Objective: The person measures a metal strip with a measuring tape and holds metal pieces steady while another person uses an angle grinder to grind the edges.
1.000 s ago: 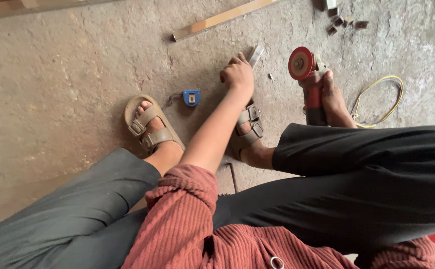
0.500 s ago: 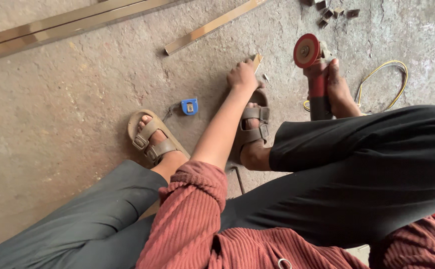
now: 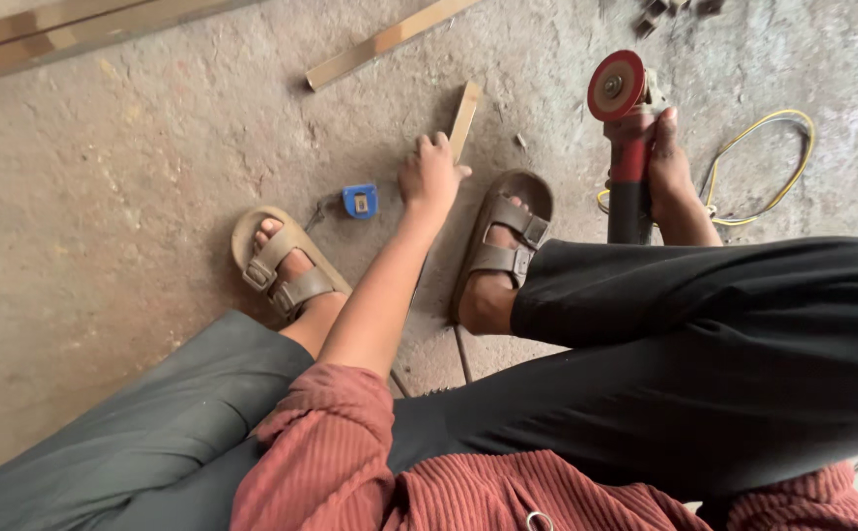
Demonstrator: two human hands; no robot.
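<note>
Red angle grinder (image 3: 626,147) gripped in our right hand (image 3: 673,175); left hand (image 3: 429,177), fingers narrow, touches a metal strip (image 3: 464,120).

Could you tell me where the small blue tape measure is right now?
The blue tape measure lies on the concrete floor, just left of the left hand and above the left sandal.

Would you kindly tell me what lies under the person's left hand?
The left hand grips a short, flat metal strip that runs out past the fingers onto the concrete floor. The strip's near end is covered by the hand.
</note>
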